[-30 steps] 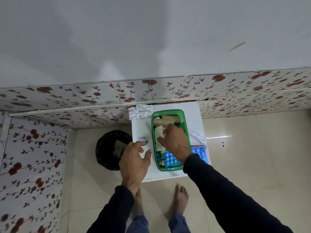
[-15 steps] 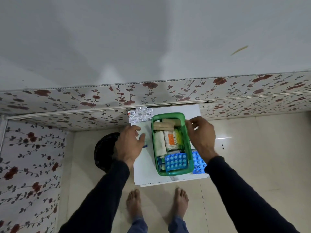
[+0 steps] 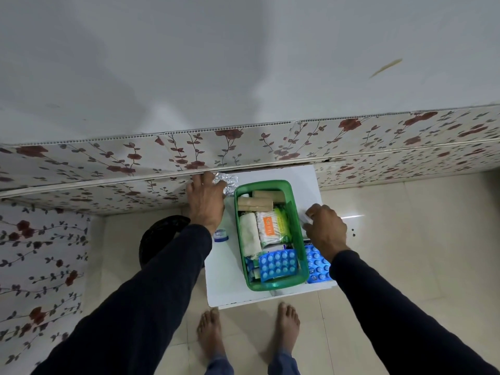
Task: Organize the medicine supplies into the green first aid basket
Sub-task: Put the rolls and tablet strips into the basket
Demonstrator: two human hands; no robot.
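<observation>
White tabletop [image 3: 224, 282] carries the green first aid basket [image 3: 293, 283], packed with supplies. Left hand [image 3: 207, 203] lies over a silver foil pack [image 3: 230, 182], grip hidden; right hand [image 3: 326, 231] pinches clear packaging [image 3: 305, 218] beside it.

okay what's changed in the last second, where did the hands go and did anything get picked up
The left hand moved from the table's near left up to the foil pill strip at the far corner. The right hand left the green basket and closed on a clear wrapper beside it. The basket, its contents and the small blue cap stayed put.
</observation>
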